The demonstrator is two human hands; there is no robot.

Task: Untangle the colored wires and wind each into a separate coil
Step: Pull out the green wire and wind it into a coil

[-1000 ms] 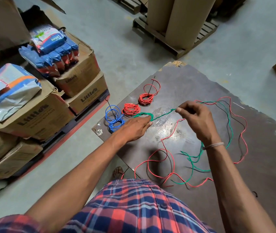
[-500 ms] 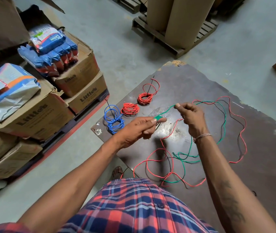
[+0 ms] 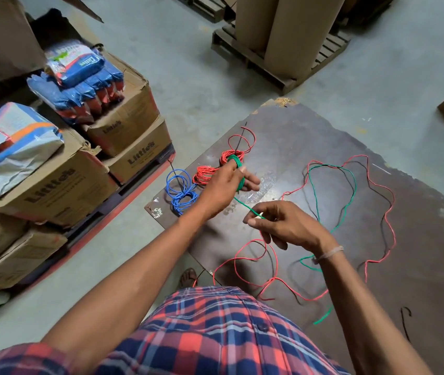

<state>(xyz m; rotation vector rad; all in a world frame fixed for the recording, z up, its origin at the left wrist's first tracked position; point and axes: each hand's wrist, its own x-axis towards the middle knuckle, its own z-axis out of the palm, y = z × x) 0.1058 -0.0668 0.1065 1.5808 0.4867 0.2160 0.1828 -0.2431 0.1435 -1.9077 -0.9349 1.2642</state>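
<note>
three coils are already lying finished near the far left corner of the dark board (image 3: 323, 147) on the floor: a blue coil (image 3: 181, 190) closest to the corner's edge, a red coil (image 3: 204, 176) just beside it, and a second red coil (image 3: 227, 158) a little farther along that left edge, with loose loops trailing from it. the person is now winding the green wire (image 3: 349, 185): the left hand (image 3: 229, 182) is holding several green turns wrapped around its spread fingers, so its grip is acting as the former, while the right hand (image 3: 283, 226) is pinching the same wire closed between thumb and fingertip, feeding it taut toward the left hand. the rest of the green wire is still sprawling across the middle of the board, crossing a loose red wire (image 3: 383, 212) and a thin dark wire (image 3: 350, 174), both uncoiled, so roughly half the job seems left. against the earlier frames, the left hand has gone from merely pinching the green end to carrying a visible wrap, and the right hand has dropped nearer the board's near edge.
</note>
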